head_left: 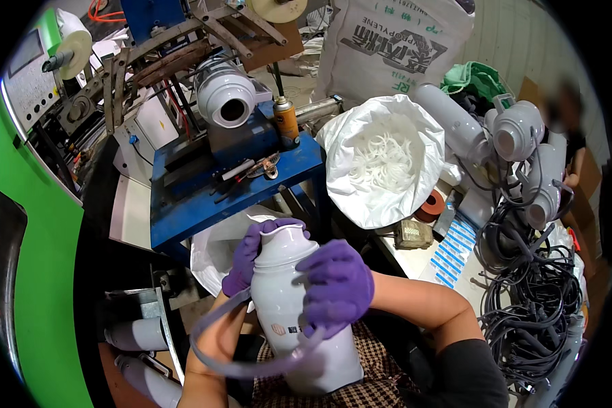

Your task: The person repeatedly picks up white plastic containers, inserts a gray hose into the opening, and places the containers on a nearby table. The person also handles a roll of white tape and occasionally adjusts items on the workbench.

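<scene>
A light grey plastic jug [279, 292], probably a vacuum jug shell, stands tilted against my lap with its spouted neck up. My left hand [246, 256], in a purple glove, is wrapped round the neck from the left and far side. My right hand [338, 285], gloved alike, lies against the jug's right side with its fingers curled. A grey strap [214, 364], slightly blurred, loops out from near my left wrist across the jug's front. Its other end reaches my curled right fingers, which hide how it ends.
A blue bench [231, 204] ahead carries a fixture with another grey jug [228, 98] and a spray can [287, 122]. Right of it is a white bag of pale plastic rings [387, 160]. Dark grey straps [523, 306] pile at right, below more jugs. A person [571, 136] is at far right.
</scene>
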The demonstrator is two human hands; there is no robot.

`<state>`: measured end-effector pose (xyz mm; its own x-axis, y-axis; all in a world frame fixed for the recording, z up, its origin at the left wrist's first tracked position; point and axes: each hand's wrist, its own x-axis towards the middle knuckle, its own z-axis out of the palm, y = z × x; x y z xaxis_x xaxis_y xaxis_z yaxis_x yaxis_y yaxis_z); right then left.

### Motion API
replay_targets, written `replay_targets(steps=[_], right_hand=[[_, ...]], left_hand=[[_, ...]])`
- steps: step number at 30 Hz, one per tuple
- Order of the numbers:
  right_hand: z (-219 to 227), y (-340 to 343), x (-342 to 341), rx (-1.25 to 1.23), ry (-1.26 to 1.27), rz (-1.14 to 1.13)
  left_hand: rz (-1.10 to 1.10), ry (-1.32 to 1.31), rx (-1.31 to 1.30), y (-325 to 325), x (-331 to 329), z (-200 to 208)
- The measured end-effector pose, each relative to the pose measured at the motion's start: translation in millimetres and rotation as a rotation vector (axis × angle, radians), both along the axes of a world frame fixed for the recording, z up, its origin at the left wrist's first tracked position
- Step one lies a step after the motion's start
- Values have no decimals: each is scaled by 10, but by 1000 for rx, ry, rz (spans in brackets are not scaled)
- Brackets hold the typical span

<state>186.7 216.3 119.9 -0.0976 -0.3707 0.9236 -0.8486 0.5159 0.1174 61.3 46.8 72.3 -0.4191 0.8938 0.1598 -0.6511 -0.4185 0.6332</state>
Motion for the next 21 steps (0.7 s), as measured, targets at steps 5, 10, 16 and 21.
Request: replay_targets(steps=[5,10,16,21], right_hand=[[-248,19,-252,-672,-545,-372],[-340,297,-422,-1220,-1216,64],[-649,453,-509,-959,-917,-20],[-850,429,-378,-1388,-1016,809]], left_hand=[[126,94,-142,13,-112,-115],[287,178,-408,72,-127,-163],[576,206,-183,136,-164,-414],[552,379,-63,140,79,46]])
